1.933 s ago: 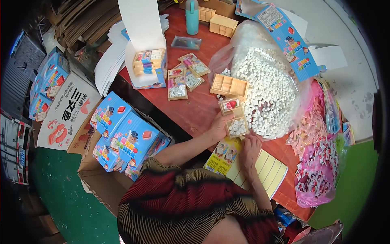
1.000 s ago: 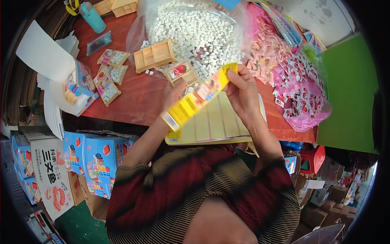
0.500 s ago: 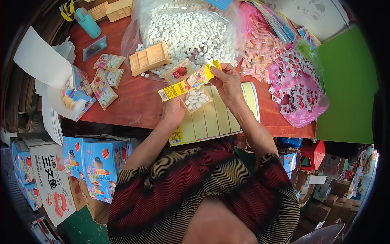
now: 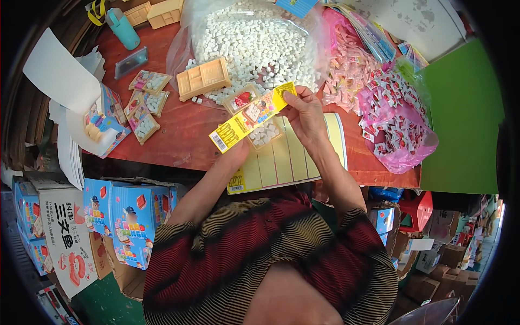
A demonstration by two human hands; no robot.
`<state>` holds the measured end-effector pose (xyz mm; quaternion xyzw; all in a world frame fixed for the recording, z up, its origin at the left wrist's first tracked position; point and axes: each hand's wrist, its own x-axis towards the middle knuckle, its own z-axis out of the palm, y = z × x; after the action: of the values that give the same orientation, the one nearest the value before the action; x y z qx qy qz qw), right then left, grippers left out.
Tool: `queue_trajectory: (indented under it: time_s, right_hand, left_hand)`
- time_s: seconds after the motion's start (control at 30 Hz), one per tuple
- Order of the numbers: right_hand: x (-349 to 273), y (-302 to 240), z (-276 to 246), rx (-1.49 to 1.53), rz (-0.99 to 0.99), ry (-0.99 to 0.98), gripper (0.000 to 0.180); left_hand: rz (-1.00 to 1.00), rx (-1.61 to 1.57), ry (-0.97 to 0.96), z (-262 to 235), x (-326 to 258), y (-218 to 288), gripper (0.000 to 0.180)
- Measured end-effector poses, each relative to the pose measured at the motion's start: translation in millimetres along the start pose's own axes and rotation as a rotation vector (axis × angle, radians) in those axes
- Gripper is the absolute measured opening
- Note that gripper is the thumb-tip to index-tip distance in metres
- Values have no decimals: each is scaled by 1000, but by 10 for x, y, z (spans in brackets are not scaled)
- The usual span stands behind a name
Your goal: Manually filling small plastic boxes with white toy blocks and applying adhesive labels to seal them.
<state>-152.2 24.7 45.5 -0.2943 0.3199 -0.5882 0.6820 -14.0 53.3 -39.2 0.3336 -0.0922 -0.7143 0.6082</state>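
Observation:
A yellow printed card strip (image 4: pixel 251 116) lies slantwise across a small tan tray (image 4: pixel 279 130). White marshmallow cubes (image 4: pixel 264 135) fill the tray's near part, and a strawberry-printed sachet (image 4: pixel 241 99) sits in its far part. My right hand (image 4: pixel 307 111) pinches the strip's upper right end between thumb and fingers. Below the strip's lower left end, my left hand (image 4: pixel 234 155) grips the tray from its near left side; its fingertips are hidden under the strip and tray. Yellow card sheets (image 4: pixel 292 162) lie on the table beneath both hands.
Behind the hands lie loose marshmallows (image 4: pixel 244 43) in a clear bag and stacked tan trays (image 4: pixel 203 80). Filled trays (image 4: pixel 143 125) and a blue box (image 4: pixel 111 122) are leftward. Rightward is a pink bag (image 4: pixel 401 116) of sachets. A teal bottle (image 4: pixel 123 30) stands far left.
The strip has turned its printed face more fully upward and covers more of the tray's middle. My left hand has shifted slightly right and toward me. My right hand keeps its pinch.

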Motion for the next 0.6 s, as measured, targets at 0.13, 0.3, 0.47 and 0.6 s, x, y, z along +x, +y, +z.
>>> queue_trajectory:
  time_s: [0.13, 0.3, 0.47, 0.6]
  right_hand:
    - [47, 98, -96, -76, -23, 126, 13]
    - [48, 218, -123, -206, -36, 142, 16]
    - [10, 251, -86, -372, -60, 50, 31]
    - [-37, 211, 17, -567, -113, 106, 49]
  left_hand:
    - [-94, 22, 103, 281, -213, 160, 32]
    - [-94, -20, 78, 248, -232, 134, 32]
    - [-32, -42, -80, 244, -282, 171, 31]
    - [128, 15, -158, 369, -279, 257, 31]
